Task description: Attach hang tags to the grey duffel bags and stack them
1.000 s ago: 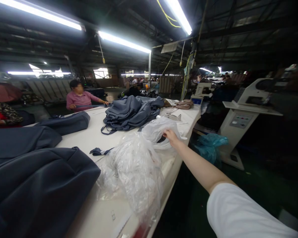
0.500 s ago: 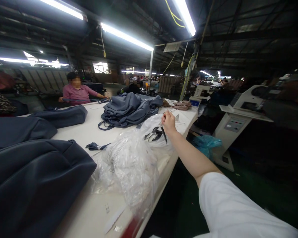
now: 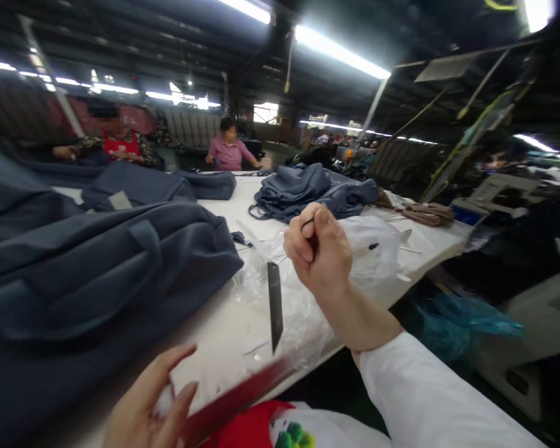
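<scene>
My right hand point(image 3: 320, 249) is raised over the table, closed on the string of a dark hang tag point(image 3: 275, 308). The flat, narrow tag dangles below and left of the fist, and a bit of black cord shows at the fingers. Low in the view, my left hand point(image 3: 152, 401) has its thumb and fingers apart; a whitish patch between them is unclear. Nearest to it on the left lies a large dark blue bag point(image 3: 107, 274) with a strap handle. Clear plastic point(image 3: 303, 311) and a white plastic bag point(image 3: 373, 249) lie behind my right hand.
A heap of dark blue bags point(image 3: 308, 190) and brown straps point(image 3: 427, 213) lie farther back on the white table point(image 3: 214, 348). A dark red strip point(image 3: 242, 392) runs along the near edge. Two people sit across the table. Blue plastic point(image 3: 471, 317) and a machine point(image 3: 518, 348) are at right.
My right hand has drawn back from the white plastic bag toward me, bringing the hang tag. My left hand has come into view. The camera has turned left.
</scene>
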Demonstrator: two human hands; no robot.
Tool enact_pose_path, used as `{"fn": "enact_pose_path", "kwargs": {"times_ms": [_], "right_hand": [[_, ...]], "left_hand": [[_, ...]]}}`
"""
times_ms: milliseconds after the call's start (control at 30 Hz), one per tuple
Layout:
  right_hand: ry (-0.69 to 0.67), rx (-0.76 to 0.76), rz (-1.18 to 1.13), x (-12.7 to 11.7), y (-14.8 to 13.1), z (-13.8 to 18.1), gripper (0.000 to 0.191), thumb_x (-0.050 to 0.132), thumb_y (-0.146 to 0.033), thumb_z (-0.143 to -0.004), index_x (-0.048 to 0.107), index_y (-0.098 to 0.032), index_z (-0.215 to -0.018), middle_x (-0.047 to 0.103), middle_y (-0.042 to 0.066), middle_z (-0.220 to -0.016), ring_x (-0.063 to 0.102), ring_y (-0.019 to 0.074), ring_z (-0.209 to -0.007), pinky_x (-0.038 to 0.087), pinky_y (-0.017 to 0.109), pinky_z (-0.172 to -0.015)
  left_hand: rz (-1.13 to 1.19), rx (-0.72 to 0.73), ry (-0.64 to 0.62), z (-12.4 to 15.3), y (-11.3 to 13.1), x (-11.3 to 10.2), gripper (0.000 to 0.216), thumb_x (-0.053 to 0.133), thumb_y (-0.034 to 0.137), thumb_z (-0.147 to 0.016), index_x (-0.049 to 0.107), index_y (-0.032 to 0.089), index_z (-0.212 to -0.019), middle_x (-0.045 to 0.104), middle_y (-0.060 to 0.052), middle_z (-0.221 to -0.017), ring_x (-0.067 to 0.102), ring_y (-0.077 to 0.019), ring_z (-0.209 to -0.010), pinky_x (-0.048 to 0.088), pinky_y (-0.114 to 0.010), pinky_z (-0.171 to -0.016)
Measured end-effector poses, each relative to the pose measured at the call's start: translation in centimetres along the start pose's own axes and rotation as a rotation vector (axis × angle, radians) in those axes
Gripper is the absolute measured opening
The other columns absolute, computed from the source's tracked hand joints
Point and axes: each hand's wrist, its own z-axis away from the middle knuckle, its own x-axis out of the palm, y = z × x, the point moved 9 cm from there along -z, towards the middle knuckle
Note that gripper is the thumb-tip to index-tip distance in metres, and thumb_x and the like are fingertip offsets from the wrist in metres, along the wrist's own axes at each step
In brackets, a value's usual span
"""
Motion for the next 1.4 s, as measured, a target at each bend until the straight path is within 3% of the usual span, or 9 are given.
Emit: {"fn": "enact_pose_path", "kwargs": {"times_ms": [100,200,467,633,767,867,1033,1200,1400], "right_hand": [[-0.075,0.265,-0.165,3.9,7.7,4.3,0.034,0.053,-0.042,-0.094,0.048,-0.019,-0.071,0.036,-0.007,-0.047,0.026,0.0054,-0.039,0.019,0.019,-0.039],[-0.106,0.545,-0.280,6.6,13.7,9.1,0.033,0.053,-0.042,-0.094,0.047,-0.019,-0.072,0.037,-0.008,-0.047,0.025,0.0050,-0.038,0.018,0.018,-0.039],[-0.103,0.861,-0.391,8.9,19.1,14.2,0.032,0.058,-0.043,-0.089,0.047,-0.019,-0.071,0.035,-0.009,-0.047,0.020,0.0042,-0.037,0.015,0.017,-0.037],[-0.215,0.672,-0.014,7.0,19.3,13.0,0.035,0.052,-0.048,-0.092,0.059,-0.018,-0.076,0.054,-0.001,-0.064,0.048,0.0097,-0.057,0.038,0.022,-0.054],[-0.523,0.586,0.410,6.5,19.8,13.5,0.036,0.046,-0.045,-0.097,0.070,-0.019,-0.102,0.063,0.004,-0.086,0.053,0.0125,-0.073,0.042,0.025,-0.067],[-0.595,0.567,0.526,6.1,20.2,14.4,0.039,0.039,-0.042,-0.099,0.070,-0.018,-0.102,0.065,0.005,-0.088,0.055,0.0131,-0.074,0.044,0.026,-0.070],[-0.581,0.453,0.645,6.1,19.7,14.8,0.037,0.037,-0.038,-0.100,0.067,-0.017,-0.093,0.063,0.003,-0.077,0.058,0.0133,-0.074,0.044,0.025,-0.070],[-0.416,0.506,0.502,5.5,20.4,15.7,0.039,0.036,-0.043,-0.100,0.055,-0.019,-0.076,0.067,0.004,-0.076,0.060,0.0141,-0.071,0.047,0.027,-0.070],[-0.105,0.641,0.388,3.2,22.9,15.5,0.046,0.041,-0.061,-0.093,0.049,-0.020,-0.073,0.054,-0.003,-0.048,0.052,0.0114,-0.044,0.041,0.023,-0.048]], "left_hand": [[0.117,-0.035,-0.118,0.3,0.5,2.1,0.052,0.053,0.059,-0.085,0.057,0.025,-0.124,0.066,-0.005,-0.123,0.064,-0.0259,-0.109,0.052,-0.034,-0.091],[0.282,-0.204,-0.201,1.0,-0.1,3.9,0.048,0.054,0.056,-0.086,0.059,0.021,-0.119,0.067,-0.008,-0.120,0.062,-0.0264,-0.110,0.049,-0.035,-0.094],[0.599,-0.502,-0.200,4.3,-2.5,6.7,0.029,0.056,0.039,-0.084,0.067,0.015,-0.096,0.071,-0.007,-0.096,0.063,-0.0248,-0.091,0.049,-0.032,-0.084],[0.636,-0.587,-0.136,5.1,-4.4,6.9,0.029,0.054,0.037,-0.086,0.070,0.017,-0.100,0.073,-0.006,-0.103,0.064,-0.0256,-0.098,0.048,-0.033,-0.090],[0.550,-0.549,-0.154,4.9,-4.9,5.7,0.029,0.054,0.038,-0.088,0.070,0.019,-0.102,0.073,-0.004,-0.102,0.065,-0.0243,-0.095,0.049,-0.031,-0.087],[0.456,-0.492,-0.183,4.4,-4.9,4.9,0.029,0.053,0.039,-0.090,0.070,0.020,-0.102,0.073,-0.003,-0.096,0.065,-0.0223,-0.089,0.049,-0.029,-0.082],[0.317,-0.413,-0.079,3.7,-4.9,3.2,0.024,0.055,0.039,-0.090,0.071,0.023,-0.099,0.070,-0.003,-0.094,0.065,-0.0205,-0.090,0.049,-0.029,-0.083],[0.060,-0.366,0.188,3.7,-4.3,0.0,0.022,0.061,0.041,-0.087,0.071,0.022,-0.085,0.054,-0.010,-0.131,0.061,-0.0158,-0.078,0.049,-0.033,-0.081],[0.185,-0.368,-0.089,3.5,-4.2,2.9,0.020,0.055,0.039,-0.091,0.068,0.025,-0.093,0.069,-0.003,-0.094,0.062,-0.0192,-0.089,0.047,-0.029,-0.082]]}}
